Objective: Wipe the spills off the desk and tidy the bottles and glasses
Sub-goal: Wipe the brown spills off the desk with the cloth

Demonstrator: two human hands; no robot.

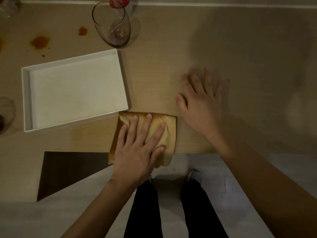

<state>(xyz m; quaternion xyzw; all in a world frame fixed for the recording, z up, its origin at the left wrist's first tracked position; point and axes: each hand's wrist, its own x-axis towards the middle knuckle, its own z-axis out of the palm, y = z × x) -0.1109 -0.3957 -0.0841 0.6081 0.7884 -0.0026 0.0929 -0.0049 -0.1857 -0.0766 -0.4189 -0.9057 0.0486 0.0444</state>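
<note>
My left hand (140,143) presses flat on a folded yellow cloth (169,133) at the desk's near edge, fingers spread over it. To its right, my right hand (200,102) hovers over or rests on the bare wooden desk (240,48), fingers apart and holding nothing. Orange-brown spills (40,42) stain the desk at the far left, with a smaller spot (82,30) beside them. A stemless glass (111,26) with a dark residue stands at the far middle. Another glass (6,114) shows at the left edge. A faint damp patch (80,134) lies left of the cloth.
An empty white rectangular tray (27,100) sits left of the cloth, its corner touching it. A red-capped bottle (118,1) and a clear item (8,6) stand at the far edge. A dark board (65,170) lies below the desk edge. My legs and shoes stand on a grey floor.
</note>
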